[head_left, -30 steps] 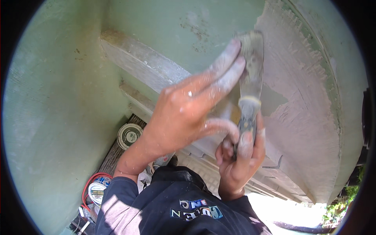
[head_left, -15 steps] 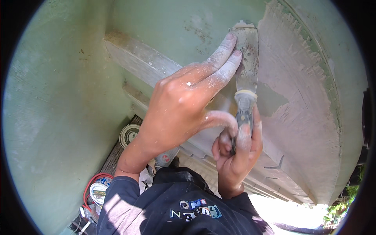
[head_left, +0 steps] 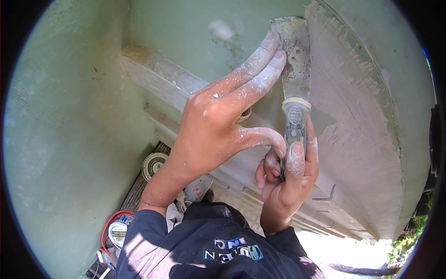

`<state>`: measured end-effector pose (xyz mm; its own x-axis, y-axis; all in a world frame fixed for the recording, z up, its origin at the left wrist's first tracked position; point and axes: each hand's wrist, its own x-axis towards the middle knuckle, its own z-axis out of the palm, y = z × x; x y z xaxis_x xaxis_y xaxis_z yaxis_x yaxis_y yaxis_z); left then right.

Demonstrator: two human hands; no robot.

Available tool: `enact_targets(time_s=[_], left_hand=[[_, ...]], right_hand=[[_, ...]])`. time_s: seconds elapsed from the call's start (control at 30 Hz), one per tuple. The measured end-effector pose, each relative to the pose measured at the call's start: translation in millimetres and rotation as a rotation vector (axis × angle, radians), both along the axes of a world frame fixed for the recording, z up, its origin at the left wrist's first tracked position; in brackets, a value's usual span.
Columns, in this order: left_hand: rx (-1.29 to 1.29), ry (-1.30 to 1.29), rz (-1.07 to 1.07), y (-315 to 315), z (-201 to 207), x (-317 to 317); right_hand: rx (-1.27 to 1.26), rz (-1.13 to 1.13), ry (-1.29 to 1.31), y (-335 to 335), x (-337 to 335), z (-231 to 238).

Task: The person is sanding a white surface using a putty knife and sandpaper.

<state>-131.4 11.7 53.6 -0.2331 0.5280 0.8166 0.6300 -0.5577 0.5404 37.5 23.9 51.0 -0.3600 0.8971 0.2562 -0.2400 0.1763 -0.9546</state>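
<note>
A putty knife with a worn, speckled metal blade and a grey handle points upward against the pale green surface. My right hand is closed round its handle, thumb on the near face. From the left, my left hand reaches across with index and middle fingers stretched against the blade's left edge. Its thumb touches the lower handle, so the knife is braced between both hands. White powder coats the fingers. Right of the blade spreads a broad layer of pinkish-grey filler with a ragged edge.
Pale ribs cross the green surface, one long rib behind my left hand. Lower left are a round lid or tin, a white tub and a red hose. Green leaves show at lower right.
Both hands and the putty knife have shifted slightly up and right in the picture. The pale filler on the blade's tip no longer shows. A whitish smear left of the blade stands out more.
</note>
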Motion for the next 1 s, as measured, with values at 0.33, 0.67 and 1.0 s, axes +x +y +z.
enact_targets(time_s=[0.33,0.67,1.0], left_hand=[[-0.089,0.018,-0.016,-13,1,-2],[-0.204,0.055,0.0,-21,-10,2],[-0.126,0.047,-0.043,-16,-9,-6]], right_hand=[[-0.026,0.012,0.0,-15,-3,-7],[0.044,-0.046,-0.127,-22,6,-24],[0.172,-0.059,-0.086,-17,3,-31]])
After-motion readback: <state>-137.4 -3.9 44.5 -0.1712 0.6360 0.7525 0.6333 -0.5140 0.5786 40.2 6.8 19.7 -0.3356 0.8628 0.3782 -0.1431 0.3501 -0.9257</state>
